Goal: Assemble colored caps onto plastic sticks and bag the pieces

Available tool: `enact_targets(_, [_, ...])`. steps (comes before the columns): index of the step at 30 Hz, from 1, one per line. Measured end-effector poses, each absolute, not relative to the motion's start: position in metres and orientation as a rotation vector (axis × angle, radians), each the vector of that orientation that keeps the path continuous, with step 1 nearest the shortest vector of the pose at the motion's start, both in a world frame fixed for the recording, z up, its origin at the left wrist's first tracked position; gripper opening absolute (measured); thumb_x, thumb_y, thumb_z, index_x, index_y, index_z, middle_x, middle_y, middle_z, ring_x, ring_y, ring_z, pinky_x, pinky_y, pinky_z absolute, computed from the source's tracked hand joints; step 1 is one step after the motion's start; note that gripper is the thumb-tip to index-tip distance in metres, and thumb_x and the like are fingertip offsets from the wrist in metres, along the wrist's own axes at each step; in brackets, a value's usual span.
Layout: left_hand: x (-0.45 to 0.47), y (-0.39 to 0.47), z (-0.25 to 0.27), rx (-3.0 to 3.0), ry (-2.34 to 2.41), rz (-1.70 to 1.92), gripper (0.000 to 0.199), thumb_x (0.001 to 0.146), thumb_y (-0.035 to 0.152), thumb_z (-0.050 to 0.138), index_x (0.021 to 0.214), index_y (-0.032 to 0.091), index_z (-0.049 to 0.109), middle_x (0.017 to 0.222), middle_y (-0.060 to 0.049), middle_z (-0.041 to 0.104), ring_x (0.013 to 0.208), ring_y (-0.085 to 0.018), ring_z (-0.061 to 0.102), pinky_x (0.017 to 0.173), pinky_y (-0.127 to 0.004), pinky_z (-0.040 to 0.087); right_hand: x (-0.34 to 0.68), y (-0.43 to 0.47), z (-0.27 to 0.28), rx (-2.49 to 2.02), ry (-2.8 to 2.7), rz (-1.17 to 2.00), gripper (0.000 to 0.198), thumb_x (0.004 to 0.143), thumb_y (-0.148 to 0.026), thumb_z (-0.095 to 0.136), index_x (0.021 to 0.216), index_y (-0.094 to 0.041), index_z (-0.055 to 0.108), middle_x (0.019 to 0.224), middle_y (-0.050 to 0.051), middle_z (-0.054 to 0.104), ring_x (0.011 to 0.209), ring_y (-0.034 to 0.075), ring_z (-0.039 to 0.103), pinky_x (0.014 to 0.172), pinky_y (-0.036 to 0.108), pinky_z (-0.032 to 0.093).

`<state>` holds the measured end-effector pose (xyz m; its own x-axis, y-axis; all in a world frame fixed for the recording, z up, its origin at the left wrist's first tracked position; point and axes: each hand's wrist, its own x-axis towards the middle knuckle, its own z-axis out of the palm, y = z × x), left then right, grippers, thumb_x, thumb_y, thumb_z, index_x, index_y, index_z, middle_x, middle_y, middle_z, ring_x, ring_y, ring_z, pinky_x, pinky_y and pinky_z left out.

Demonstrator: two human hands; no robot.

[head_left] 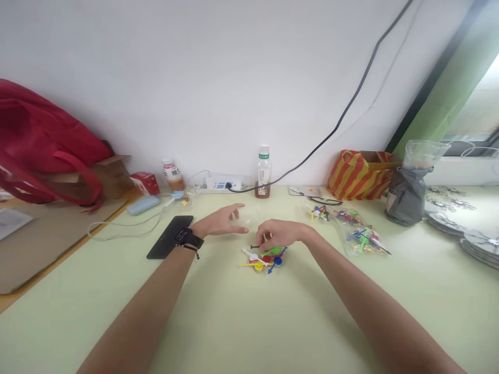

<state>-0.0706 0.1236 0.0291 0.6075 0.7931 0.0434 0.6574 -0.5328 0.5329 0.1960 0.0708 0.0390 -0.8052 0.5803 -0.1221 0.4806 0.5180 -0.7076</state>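
A small pile of plastic arrow spinners lies on the pale green table, among them a white one (253,257), a yellow one (259,267), a blue one (277,262) and a red one (266,258). Over the pile's far side, my right hand (277,234) has its fingers curled and pinched on a black arrow spinner (254,246), partly hidden by the fingertips. My left hand (220,220), with a dark watch on its wrist, is open, thumb and fingers apart. Just beyond its fingertips is a clear plastic bag (253,214); contact cannot be made out.
Clear bags of coloured spinners (364,236) lie to the right, near a striped bag (356,174) and a grey bag (407,195). A black phone (170,237) rests left. Bottles (264,174), a power strip (222,186) and a hanging black cable (354,98) are along the wall.
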Motion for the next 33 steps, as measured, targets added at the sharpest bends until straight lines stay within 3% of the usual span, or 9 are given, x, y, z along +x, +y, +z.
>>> enact_targets(5, [-0.078,0.126,0.033,2.251,1.131,0.345,0.093,0.075,0.065,0.075,0.154,0.024,0.045,0.117,-0.010,0.066,0.093,-0.023,0.062,0.083,-0.033,0.049,0.217,0.076,0.055,-1.007,-2.405,1.073,0.016,0.084,-0.034,0.067,0.085,-0.018,0.072,0.084,0.004,0.072,0.072,0.017,0.060,0.063,0.027,0.045])
enact_targets(11, [-0.079,0.120,0.046,2.081,0.964,0.353,0.075,0.086,0.059,0.069,0.151,0.028,0.049,0.119,-0.009,0.066,0.103,-0.024,0.063,0.092,-0.036,0.048,0.248,0.077,0.082,-1.152,-1.981,0.966,0.022,0.085,-0.041,0.066,0.083,-0.019,0.067,0.068,0.000,0.060,0.064,0.015,0.052,0.058,0.027,0.041])
enact_targets(17, [-0.070,0.109,0.058,1.907,0.807,0.292,0.066,0.090,0.058,0.065,0.149,0.032,0.052,0.120,-0.009,0.066,0.111,-0.025,0.061,0.096,-0.037,0.049,0.260,0.067,0.101,-1.048,-1.703,0.945,0.026,0.080,-0.044,0.073,0.086,-0.019,0.069,0.072,0.003,0.067,0.068,0.018,0.061,0.073,0.036,0.052])
enact_targets(23, [-0.061,0.107,0.058,1.842,0.653,0.250,0.068,0.095,0.065,0.055,0.151,0.026,0.048,0.124,-0.013,0.065,0.109,-0.025,0.060,0.095,-0.037,0.049,0.252,0.063,0.104,-0.996,-1.648,0.985,0.022,0.080,-0.039,0.073,0.083,-0.017,0.071,0.071,0.004,0.069,0.068,0.017,0.064,0.072,0.034,0.054])
enact_targets(33, [-0.052,0.098,0.063,1.688,0.582,0.228,0.063,0.100,0.058,0.051,0.153,0.024,0.045,0.124,-0.015,0.066,0.110,-0.028,0.061,0.099,-0.042,0.046,0.248,0.060,0.108,-1.011,-1.819,0.896,0.017,0.086,-0.034,0.066,0.090,-0.017,0.072,0.073,0.003,0.069,0.066,0.015,0.061,0.066,0.029,0.048])
